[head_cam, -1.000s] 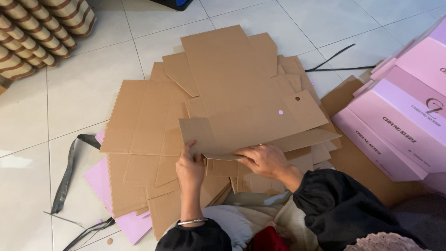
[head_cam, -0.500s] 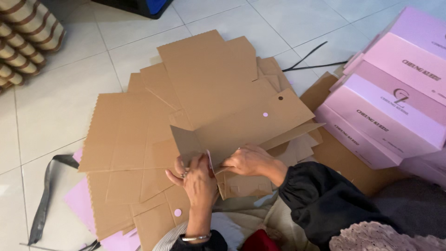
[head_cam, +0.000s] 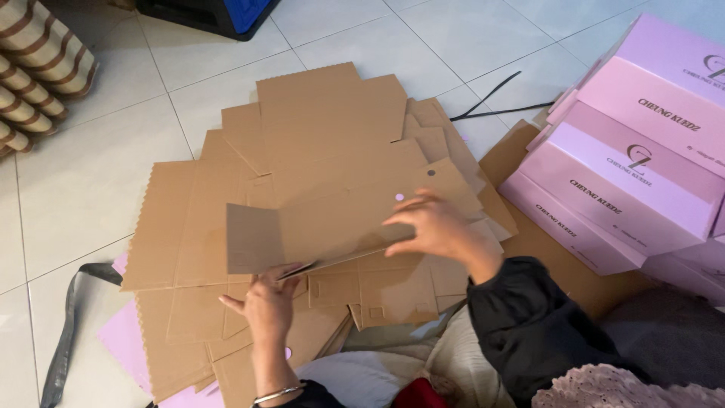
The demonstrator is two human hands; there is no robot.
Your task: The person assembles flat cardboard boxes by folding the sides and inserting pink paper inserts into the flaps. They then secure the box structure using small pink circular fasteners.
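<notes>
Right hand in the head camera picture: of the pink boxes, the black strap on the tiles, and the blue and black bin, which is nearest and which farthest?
From the right hand:
1. Pink boxes, stacked just to its right.
2. Black strap, on the tiles beyond the cardboard, up and right.
3. Blue and black bin, at the top edge, far left.

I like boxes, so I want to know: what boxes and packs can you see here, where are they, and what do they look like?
Pink boxes: stacked at the right, long and closed, with dark print on their sides.
Flat cardboard sheets: spread on the tiled floor in the middle, brown, some pink underneath.
Folded flap: brown, tilted up between the left hand and right hand.
Striped rolls: top left, brown and cream.
Blue bin: top edge.
</notes>
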